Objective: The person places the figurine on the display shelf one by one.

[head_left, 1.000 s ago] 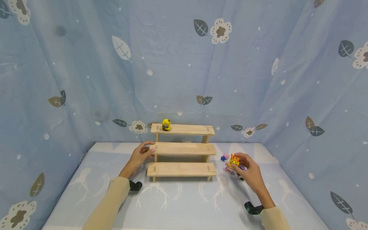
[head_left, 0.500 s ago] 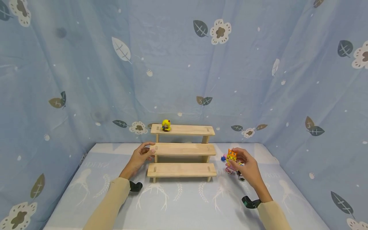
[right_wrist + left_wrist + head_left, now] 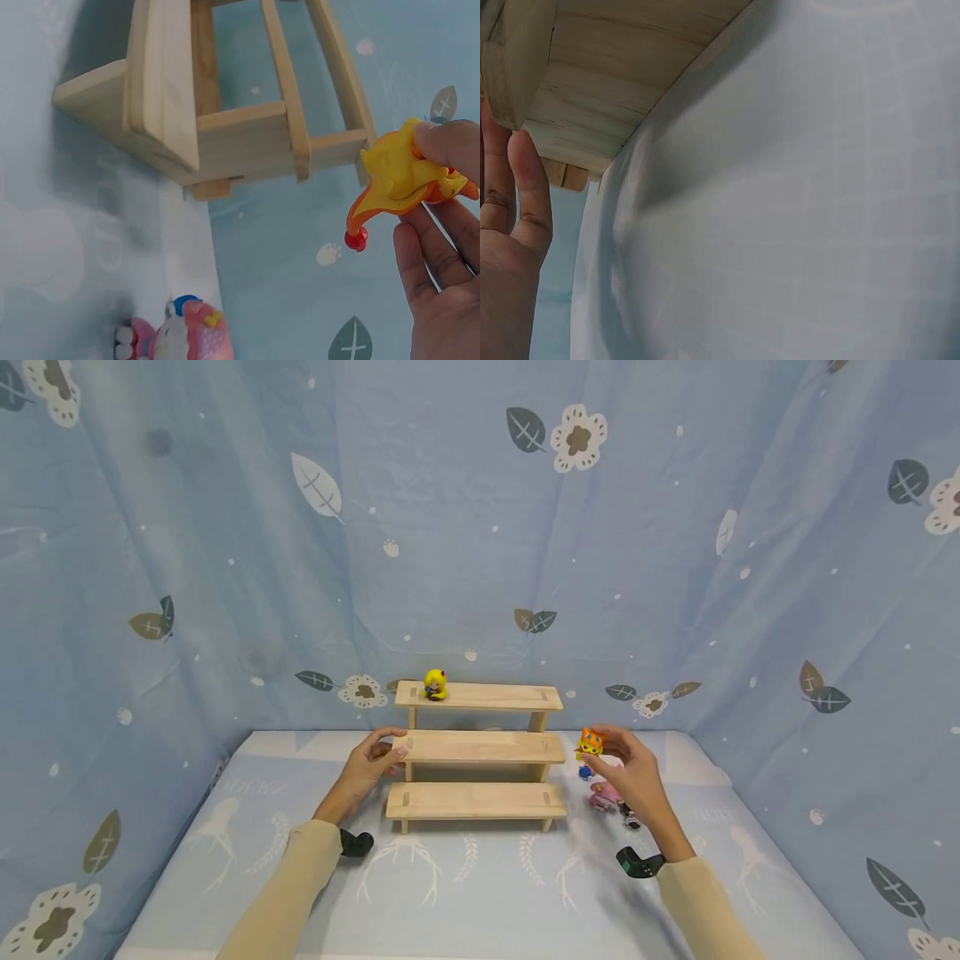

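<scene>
My right hand (image 3: pixel 636 777) pinches a small yellow-and-orange toy figure (image 3: pixel 590 742) between thumb and fingers, right of the shelf. Close up in the right wrist view, the toy figure (image 3: pixel 401 169) shows an orange trailing edge with a red ball at its tip. On the left, my left hand (image 3: pixel 369 768) holds the left end of the middle board of a three-tier wooden shelf (image 3: pixel 480 747), thumb at its front edge. The left wrist view shows fingers (image 3: pixel 531 180) against the wood from below. A yellow-haired figurine (image 3: pixel 435 684) sits at the left of the top board.
Beneath my right hand lie several small figurines, among them a pink one (image 3: pixel 603 796), a blue one (image 3: pixel 585 772) and a black-and-white one (image 3: pixel 630 817). A patterned pale cloth (image 3: pixel 480 893) covers the table. A blue curtain (image 3: pixel 420 527) hangs behind and along both sides.
My right hand has lifted the yellow-and-orange toy figure up and to the left, away from the other figurines. The left hand has stayed at the shelf's end.
</scene>
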